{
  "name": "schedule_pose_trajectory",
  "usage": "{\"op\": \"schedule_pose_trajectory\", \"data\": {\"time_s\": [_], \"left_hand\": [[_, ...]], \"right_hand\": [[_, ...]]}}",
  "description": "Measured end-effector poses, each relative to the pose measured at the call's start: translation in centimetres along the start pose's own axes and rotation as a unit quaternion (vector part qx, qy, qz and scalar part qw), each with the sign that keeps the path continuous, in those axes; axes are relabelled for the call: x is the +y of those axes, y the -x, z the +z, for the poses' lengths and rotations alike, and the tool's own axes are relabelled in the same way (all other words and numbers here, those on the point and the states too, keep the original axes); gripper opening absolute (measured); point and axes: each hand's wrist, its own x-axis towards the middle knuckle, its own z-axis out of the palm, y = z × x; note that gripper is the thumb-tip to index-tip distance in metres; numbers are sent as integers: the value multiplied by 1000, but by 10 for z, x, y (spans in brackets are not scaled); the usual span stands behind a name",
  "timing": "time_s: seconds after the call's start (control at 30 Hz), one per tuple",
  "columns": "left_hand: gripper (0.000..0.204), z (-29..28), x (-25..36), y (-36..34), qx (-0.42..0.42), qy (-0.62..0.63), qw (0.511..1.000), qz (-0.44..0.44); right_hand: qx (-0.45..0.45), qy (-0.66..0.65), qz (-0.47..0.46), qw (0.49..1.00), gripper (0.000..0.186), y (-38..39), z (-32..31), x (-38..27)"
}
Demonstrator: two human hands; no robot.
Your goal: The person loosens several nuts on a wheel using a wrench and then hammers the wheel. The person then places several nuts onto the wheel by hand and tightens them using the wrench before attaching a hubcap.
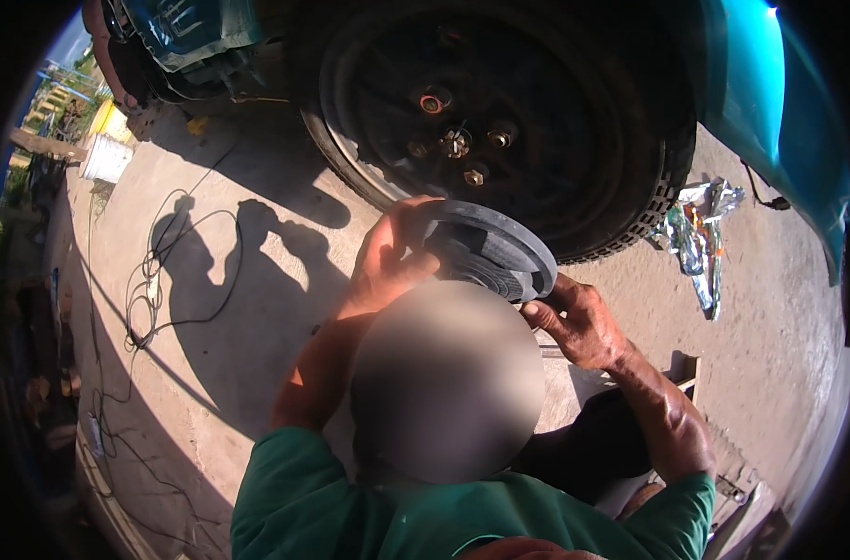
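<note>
My left hand (385,266) is closed round the left rim of a dark grey wheel cover (520,241), a round piece with a raised rim and rings at its middle. At the lower right of that rim, my right hand (582,322) pinches it between thumb and fingers. The wheel cover is tilted, and a blurred round patch hides its lower part. Just beyond it stands a vehicle wheel with a black tyre (663,191) and a dark rim. Several brass-coloured nuts (475,176) show round the wheel's hub (456,143).
Turquoise bodywork (744,84) overhangs at the upper right. Crumpled silver foil packaging (697,238) lies on the concrete right of the tyre. A thin cable (168,325) loops across the ground at left, near a white bucket (107,159). My dark-clad knee (602,434) is bent below the right hand.
</note>
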Motion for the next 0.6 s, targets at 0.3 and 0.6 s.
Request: {"op": "schedule_pose_trajectory", "data": {"time_s": [0.3,0.6], "left_hand": [[120,-18,-52,66,25,-46,992,-116],[90,22,-81,98,-206,-88,942,-252]], "right_hand": [[35,279,-287,916,26,50,57,50],[-375,255,-43,891,21,59,78,59]]}}
